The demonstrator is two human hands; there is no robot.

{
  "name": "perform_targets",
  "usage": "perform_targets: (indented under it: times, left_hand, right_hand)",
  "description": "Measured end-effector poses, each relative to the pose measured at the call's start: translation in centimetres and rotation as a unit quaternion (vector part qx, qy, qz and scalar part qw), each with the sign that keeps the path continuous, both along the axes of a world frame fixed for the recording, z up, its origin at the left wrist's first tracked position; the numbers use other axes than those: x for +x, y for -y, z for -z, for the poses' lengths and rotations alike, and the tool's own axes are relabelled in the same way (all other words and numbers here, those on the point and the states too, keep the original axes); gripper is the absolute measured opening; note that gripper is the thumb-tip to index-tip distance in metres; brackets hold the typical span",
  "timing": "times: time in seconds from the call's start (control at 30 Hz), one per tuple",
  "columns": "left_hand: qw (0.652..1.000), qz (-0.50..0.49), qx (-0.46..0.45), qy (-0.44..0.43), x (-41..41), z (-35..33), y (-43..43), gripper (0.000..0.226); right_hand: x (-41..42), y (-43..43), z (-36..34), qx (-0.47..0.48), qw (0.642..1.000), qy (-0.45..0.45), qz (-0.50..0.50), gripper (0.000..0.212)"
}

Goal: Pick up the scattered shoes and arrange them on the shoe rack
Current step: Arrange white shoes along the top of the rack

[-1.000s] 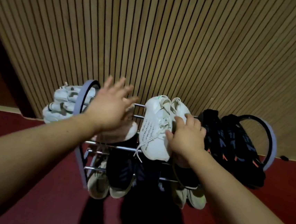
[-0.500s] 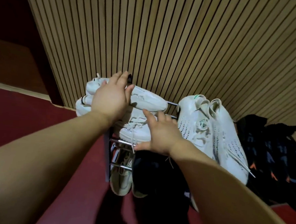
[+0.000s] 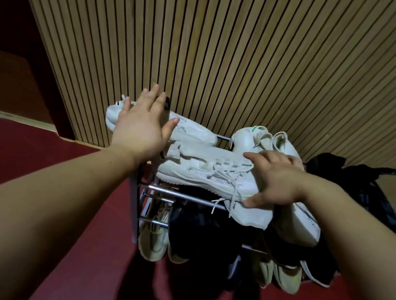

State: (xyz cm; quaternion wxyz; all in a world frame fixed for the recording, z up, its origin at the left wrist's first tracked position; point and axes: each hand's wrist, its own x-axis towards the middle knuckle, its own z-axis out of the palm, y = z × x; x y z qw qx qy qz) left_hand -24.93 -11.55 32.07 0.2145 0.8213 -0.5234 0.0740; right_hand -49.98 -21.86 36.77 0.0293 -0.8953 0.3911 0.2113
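Head view: the left hand (image 3: 140, 132), fingers spread, hides part of the rear sneaker (image 3: 193, 132); contact unclear. Flat on the front sneaker (image 3: 204, 170) lies the right hand (image 3: 278, 181). Below, dark shoes (image 3: 197, 224) blur together.

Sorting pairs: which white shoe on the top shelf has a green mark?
The white shoe just beyond the right hand; green shows at its heel, and no other shows green.

1. Small dark print is running along the side of the front white sneaker (image 3: 202, 166), but it is too blurred to read.
2. Similar dark print is showing on the edge of the right white sneaker (image 3: 304, 224), also too small to read.
3. No legible word, brand or number is showing.
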Motion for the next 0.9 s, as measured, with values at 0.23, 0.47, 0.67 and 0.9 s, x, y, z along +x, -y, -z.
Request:
perform_targets:
  times: [0.23, 0.47, 0.67, 0.9]
  left_hand:
    - [1.0, -0.014, 0.006, 0.019, 0.0, -0.3, -0.1, 0.063]
    - [0.999, -0.019, 0.017, 0.032, -0.1, -0.2, 0.1, 0.062]
    - [0.999, -0.026, 0.018, 0.035, -0.4, -0.4, 0.0, 0.062]
    - [0.999, -0.024, 0.026, 0.026, -0.6, -0.7, -0.2, 0.061]
  right_hand:
    - [6.3, -2.8, 3.0, -0.04, 0.995, 0.072, -0.05, 0.112]
    - [3.0, -0.8, -3.0, -0.141, 0.971, 0.019, -0.193, 0.092]
    - [-0.2, 0.7, -3.8, -0.092, 0.972, -0.188, -0.103, 0.081]
    - [1.2, -2.0, -1.5, -0.008, 0.982, -0.174, -0.072, 0.123]
